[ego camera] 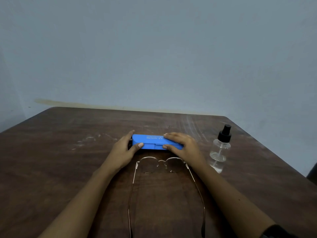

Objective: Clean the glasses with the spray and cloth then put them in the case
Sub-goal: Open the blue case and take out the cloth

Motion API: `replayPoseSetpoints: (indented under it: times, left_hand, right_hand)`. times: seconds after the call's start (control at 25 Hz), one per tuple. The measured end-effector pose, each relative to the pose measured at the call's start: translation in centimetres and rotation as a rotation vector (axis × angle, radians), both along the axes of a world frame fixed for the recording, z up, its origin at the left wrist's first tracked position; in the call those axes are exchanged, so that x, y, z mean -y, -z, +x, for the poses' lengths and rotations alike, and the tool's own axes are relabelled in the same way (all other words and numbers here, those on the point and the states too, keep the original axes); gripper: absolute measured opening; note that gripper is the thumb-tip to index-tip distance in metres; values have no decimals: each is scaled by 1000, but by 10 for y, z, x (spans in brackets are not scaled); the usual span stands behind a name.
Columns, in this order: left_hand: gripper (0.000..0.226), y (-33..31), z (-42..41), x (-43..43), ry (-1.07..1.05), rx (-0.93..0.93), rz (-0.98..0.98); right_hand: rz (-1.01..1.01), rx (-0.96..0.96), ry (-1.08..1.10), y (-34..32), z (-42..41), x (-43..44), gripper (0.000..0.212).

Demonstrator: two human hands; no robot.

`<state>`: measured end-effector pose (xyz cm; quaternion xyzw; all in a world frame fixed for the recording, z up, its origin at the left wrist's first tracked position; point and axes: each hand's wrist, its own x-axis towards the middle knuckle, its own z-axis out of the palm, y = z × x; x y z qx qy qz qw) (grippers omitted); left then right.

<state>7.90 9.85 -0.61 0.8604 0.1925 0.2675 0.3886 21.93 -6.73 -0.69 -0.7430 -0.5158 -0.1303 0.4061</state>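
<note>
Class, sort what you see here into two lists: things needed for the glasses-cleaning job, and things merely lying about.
Needed: glasses; spray bottle; blue case, held by left hand and right hand.
Not needed: table; dark shape at right edge. No cloth shows.

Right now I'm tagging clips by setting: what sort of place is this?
Likely a plain indoor room, home or office unclear: a scuffed dark brown wooden table by a bare blue-grey painted wall, and a clear, black-capped spray bottle standing on it.

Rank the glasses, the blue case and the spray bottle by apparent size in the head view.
1. glasses, though nearest the camera.
2. blue case and spray bottle look alike, so unranked.
</note>
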Motion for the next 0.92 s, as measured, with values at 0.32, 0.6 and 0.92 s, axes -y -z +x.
replayPoseSetpoints:
  times: [0.32, 0.6, 0.92]
  left_hand:
    - [68, -2, 1, 2, -43, -37, 1]
    - [63, -7, 3, 1, -26, -59, -9]
    - [64, -8, 2, 3, -31, -83, -1]
  right_hand:
    - [-42, 437, 1, 9, 16, -10, 40]
    - [74, 774, 43, 16, 21, -23, 32]
    - [73, 870, 24, 17, 24, -25, 39]
